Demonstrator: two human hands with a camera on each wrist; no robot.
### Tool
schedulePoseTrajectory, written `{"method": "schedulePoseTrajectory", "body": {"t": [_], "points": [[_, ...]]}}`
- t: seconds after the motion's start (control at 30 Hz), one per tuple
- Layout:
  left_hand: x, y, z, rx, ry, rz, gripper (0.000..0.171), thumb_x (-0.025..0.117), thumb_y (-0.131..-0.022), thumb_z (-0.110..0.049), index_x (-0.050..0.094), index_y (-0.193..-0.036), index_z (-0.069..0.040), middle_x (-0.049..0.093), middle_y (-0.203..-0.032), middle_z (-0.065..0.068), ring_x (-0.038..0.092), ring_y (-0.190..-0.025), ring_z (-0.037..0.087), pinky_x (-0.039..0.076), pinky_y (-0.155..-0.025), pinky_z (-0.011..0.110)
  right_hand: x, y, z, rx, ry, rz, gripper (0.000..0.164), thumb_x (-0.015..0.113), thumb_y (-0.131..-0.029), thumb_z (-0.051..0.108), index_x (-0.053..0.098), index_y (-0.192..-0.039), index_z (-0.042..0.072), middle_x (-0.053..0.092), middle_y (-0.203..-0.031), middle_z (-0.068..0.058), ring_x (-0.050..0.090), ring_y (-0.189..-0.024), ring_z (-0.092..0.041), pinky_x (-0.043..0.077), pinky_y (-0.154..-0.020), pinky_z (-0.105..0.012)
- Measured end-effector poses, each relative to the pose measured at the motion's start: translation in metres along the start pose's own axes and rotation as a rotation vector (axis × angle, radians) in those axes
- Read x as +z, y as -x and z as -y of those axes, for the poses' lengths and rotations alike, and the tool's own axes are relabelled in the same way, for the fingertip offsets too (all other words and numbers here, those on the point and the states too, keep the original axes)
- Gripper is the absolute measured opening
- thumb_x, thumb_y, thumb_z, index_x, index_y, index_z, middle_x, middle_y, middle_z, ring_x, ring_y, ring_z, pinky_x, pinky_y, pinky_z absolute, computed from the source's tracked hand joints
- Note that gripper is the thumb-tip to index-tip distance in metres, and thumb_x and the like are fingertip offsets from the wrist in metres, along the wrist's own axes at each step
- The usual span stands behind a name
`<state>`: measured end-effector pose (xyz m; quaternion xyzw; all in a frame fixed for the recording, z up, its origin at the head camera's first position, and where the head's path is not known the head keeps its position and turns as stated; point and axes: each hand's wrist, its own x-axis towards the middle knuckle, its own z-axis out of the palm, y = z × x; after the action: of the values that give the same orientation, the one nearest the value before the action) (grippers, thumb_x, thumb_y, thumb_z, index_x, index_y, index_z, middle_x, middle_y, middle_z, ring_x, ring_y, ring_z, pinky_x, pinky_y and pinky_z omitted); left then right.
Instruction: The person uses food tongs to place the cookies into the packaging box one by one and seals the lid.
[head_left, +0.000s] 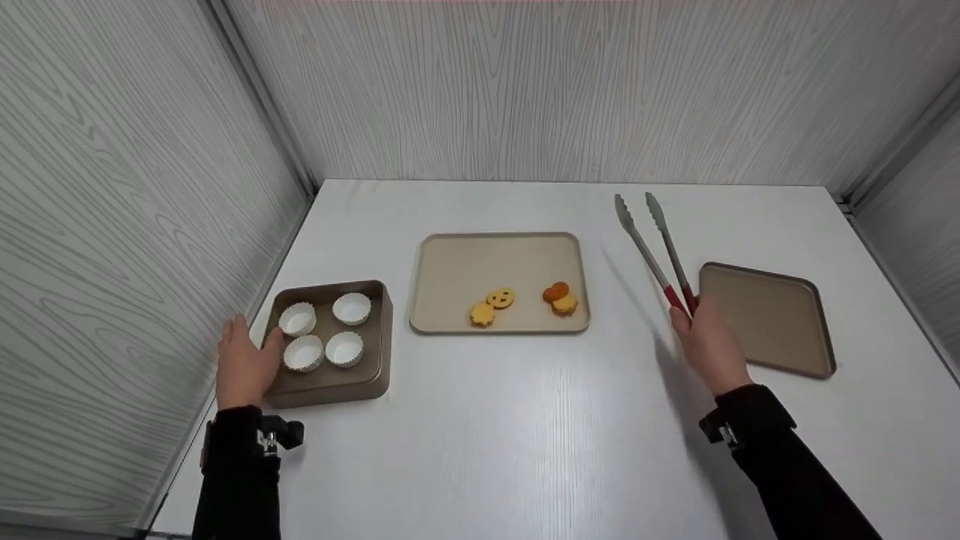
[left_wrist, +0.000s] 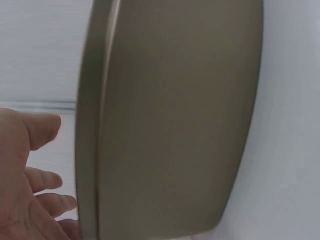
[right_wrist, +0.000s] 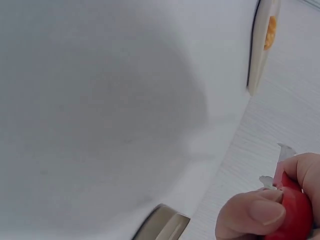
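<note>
My right hand grips a pair of metal tongs by their red handles. The tongs' tips are spread apart and point away toward the back of the table, right of a beige tray. On that tray lie a round yellow cookie with holes, a yellow flower-shaped cookie, an orange-brown piece and another yellow cookie. At the left, my left hand is at the left side of a deep brown baking pan, its fingers extended. Several white paper cups stand in the pan.
A second, shallow brown tray lies at an angle on the right, beside my right hand. The white table is bounded by grey wood-patterned panels at the back and both sides.
</note>
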<state>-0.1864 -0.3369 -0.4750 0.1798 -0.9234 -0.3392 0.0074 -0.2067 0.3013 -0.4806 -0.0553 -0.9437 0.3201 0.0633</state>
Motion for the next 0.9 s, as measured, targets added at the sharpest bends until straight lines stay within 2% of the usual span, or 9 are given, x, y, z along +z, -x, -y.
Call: {"method": "schedulePoseTrajectory", "body": {"t": [0.1, 0.33, 0.47, 0.53, 0.7, 0.9], "points": [[-0.001, -0.003, 0.01, -0.023, 0.033, 0.015, 0.078, 0.041, -0.107, -0.03, -0.002, -0.16, 0.009, -0.003, -0.165, 0.033, 0.003, -0.152, 0.051, 0.01, -0.125, 0.058, 0.001, 0.002, 0.003, -0.025, -0.006, -0.007, 0.042, 0.049, -0.106, 0.025, 0.044, -0.118, -0.014, 0.055, -0.092, -0.026, 0.057, -0.077, -0.039, 0.048, -0.067, -0.053], [-0.002, -0.006, 0.016, -0.023, 0.042, 0.05, 0.069, 0.039, -0.106, -0.015, 0.002, -0.16, 0.009, 0.007, -0.163, 0.036, 0.014, -0.149, 0.054, 0.017, -0.124, 0.058, 0.002, 0.007, 0.006, -0.083, 0.0, -0.034, 0.039, 0.051, -0.105, 0.026, 0.046, -0.115, -0.012, 0.056, -0.087, -0.023, 0.055, -0.07, -0.035, 0.045, -0.061, -0.045], [0.001, -0.009, 0.021, -0.011, 0.036, 0.073, 0.062, 0.035, -0.105, -0.008, 0.011, -0.159, 0.01, 0.018, -0.16, 0.038, 0.02, -0.147, 0.054, 0.022, -0.122, 0.058, 0.003, 0.011, 0.007, -0.095, -0.002, -0.033, 0.038, 0.052, -0.106, 0.027, 0.046, -0.115, -0.009, 0.055, -0.085, -0.02, 0.054, -0.066, -0.031, 0.042, -0.058, -0.04], [0.003, -0.008, 0.022, 0.007, 0.045, 0.065, 0.058, 0.034, -0.104, -0.005, 0.019, -0.158, 0.01, 0.028, -0.156, 0.038, 0.028, -0.144, 0.053, 0.027, -0.12, 0.058, 0.003, 0.012, 0.007, -0.099, -0.002, -0.029, 0.038, 0.052, -0.106, 0.027, 0.047, -0.115, -0.009, 0.055, -0.083, -0.019, 0.053, -0.065, -0.03, 0.041, -0.057, -0.038], [0.007, -0.006, 0.023, 0.016, 0.135, 0.066, 0.053, 0.033, -0.104, -0.003, 0.033, -0.156, 0.005, 0.044, -0.15, 0.034, 0.044, -0.136, 0.045, 0.039, -0.111, 0.052, 0.002, 0.014, 0.006, -0.095, 0.0, -0.019, 0.042, 0.051, -0.106, 0.032, 0.047, -0.116, -0.009, 0.055, -0.082, -0.018, 0.052, -0.064, -0.028, 0.04, -0.055, -0.036], [0.006, -0.002, 0.024, -0.015, 0.199, 0.064, 0.056, 0.032, -0.102, -0.002, 0.033, -0.158, 0.0, 0.042, -0.154, 0.029, 0.041, -0.139, 0.041, 0.038, -0.113, 0.05, 0.002, 0.016, 0.002, -0.096, 0.011, -0.016, 0.043, 0.051, -0.106, 0.032, 0.047, -0.118, -0.009, 0.056, -0.085, -0.02, 0.054, -0.067, -0.03, 0.041, -0.057, -0.038]]}}
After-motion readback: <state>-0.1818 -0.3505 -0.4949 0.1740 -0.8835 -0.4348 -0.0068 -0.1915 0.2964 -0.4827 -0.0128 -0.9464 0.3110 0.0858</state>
